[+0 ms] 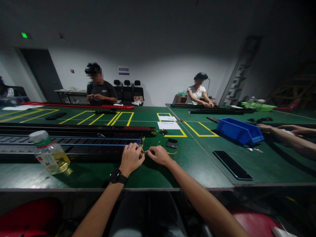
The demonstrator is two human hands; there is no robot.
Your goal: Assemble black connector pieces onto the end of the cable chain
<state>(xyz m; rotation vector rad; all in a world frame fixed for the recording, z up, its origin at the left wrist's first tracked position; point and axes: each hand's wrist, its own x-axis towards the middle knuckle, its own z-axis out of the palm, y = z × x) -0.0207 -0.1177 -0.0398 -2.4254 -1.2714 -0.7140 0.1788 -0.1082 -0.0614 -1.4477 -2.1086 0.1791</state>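
My left hand rests at the right end of a long black rail with rows of red dots, its fingers closed at yellow-green wires. Just to the right, my right hand pinches the same yellow-green wire between thumb and forefinger. A loose length of yellow wire sticks out beyond the right hand. Behind that hand lies a small black block. Further back, a small black part sits beside the end of another dark rail. The fingers hide the exact grip points.
A bottle of yellow liquid stands tilted-looking at the left. On the right are a phone, a blue bin and a co-worker's arms. White papers lie on the green table. Two people work across it.
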